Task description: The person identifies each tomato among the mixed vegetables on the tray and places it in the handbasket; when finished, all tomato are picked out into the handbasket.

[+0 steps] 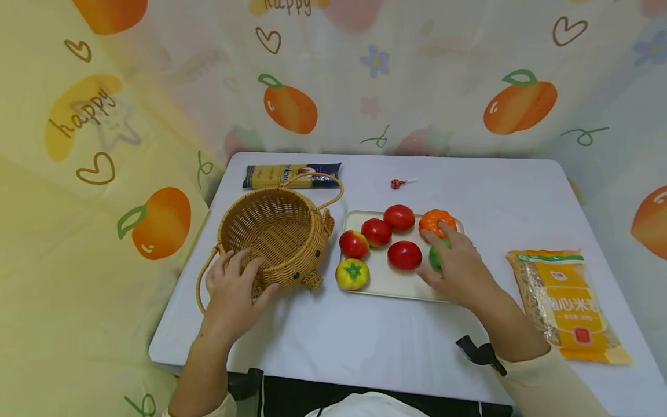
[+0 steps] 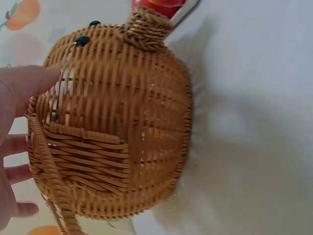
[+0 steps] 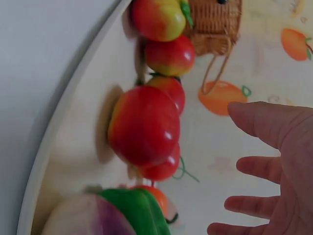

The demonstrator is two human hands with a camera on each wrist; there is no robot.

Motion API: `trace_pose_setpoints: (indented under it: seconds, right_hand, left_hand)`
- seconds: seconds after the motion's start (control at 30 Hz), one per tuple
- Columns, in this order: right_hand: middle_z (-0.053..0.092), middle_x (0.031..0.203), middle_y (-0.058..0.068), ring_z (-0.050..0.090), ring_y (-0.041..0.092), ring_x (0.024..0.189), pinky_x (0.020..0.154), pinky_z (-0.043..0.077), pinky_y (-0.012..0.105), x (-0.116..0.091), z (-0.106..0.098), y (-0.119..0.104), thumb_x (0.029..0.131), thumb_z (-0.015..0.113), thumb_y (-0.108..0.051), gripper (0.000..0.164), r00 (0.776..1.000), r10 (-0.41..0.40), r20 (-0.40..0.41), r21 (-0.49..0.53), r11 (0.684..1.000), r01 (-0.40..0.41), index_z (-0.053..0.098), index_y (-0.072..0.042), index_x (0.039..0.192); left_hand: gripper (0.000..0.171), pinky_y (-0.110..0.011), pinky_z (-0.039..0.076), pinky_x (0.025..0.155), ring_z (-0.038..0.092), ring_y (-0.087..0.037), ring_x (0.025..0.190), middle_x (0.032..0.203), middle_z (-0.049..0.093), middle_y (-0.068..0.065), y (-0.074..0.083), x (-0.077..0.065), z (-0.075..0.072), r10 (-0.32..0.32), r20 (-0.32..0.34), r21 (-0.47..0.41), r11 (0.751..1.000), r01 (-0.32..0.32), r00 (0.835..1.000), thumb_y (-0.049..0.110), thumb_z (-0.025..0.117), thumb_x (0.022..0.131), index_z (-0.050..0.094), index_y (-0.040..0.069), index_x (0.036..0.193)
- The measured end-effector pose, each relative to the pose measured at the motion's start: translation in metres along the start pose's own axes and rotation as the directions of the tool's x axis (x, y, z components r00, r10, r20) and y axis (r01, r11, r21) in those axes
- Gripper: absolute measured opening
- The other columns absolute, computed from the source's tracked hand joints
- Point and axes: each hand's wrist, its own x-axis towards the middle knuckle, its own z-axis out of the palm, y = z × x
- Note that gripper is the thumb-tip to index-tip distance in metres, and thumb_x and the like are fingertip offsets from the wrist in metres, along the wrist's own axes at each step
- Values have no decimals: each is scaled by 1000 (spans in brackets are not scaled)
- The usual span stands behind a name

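Observation:
My left hand [image 1: 234, 292] is at the near left rim of a woven wicker basket [image 1: 304, 252] with an animal face, its fingers spread over the rim and thumb along the outside. In the left wrist view the fingers look straight. My right hand [image 1: 458, 269] hovers over the right side of a cream tray [image 1: 383, 284], fingers apart, nothing held. Below it are a green pepper [image 3: 139, 208], an orange pumpkin-like vegetable [image 1: 436, 221] and a white-and-purple vegetable [image 3: 83, 218], which the hand hides from the head view. Several red tomato-like fruits [image 1: 405, 255] lie on the tray.
A yellow-green fruit [image 1: 352, 274] sits at the tray's near left corner. Behind the basket lies a yellow and navy packet [image 1: 276, 175]. A red lollipop [image 1: 397, 184] is at the back, and a yellow bag of grain [image 1: 570, 304] at the right.

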Motion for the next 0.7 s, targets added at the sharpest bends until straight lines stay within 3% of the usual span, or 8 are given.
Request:
trace_pose_setpoints:
  seconds: [0.2, 0.4, 0.57, 0.7]
  right_hand:
    - [37, 157, 25, 36, 48, 143, 101, 47, 68, 25, 17, -16, 89, 79, -36, 78, 996, -67, 67, -43, 997, 70, 45, -13, 155]
    - [42, 155, 23, 42, 46, 140, 95, 54, 62, 42, 33, -24, 89, 79, -33, 67, 989, -131, 65, -113, 984, 137, 54, -13, 149]
    - [44, 153, 23, 46, 48, 136, 95, 54, 61, 49, 44, -26, 93, 76, -29, 57, 988, -122, 92, -135, 982, 134, 58, -13, 145]
    - [44, 153, 24, 47, 49, 135, 97, 53, 61, 51, 48, -26, 92, 76, -22, 59, 987, -96, 129, -140, 984, 114, 55, -13, 147]
  left_hand:
    - [40, -68, 28, 110, 33, -52, 138, 133, 55, -27, -4, -5, 9, 75, -114, -49, 996, -81, 991, 14, 79, 89, 65, 1, 124]
    - [38, -65, 35, 110, 40, -50, 136, 116, 62, -21, -5, -5, 12, 125, -174, -35, 991, -133, 977, 10, 83, 85, 69, 4, 120]
    - [36, -63, 39, 107, 47, -49, 128, 110, 64, -20, -5, -5, 14, 156, -209, -24, 986, -165, 965, 9, 85, 83, 72, 5, 116]
    - [34, -61, 42, 103, 50, -48, 122, 108, 65, -19, -3, -5, 15, 152, -231, -25, 987, -162, 961, 9, 86, 82, 74, 5, 113]
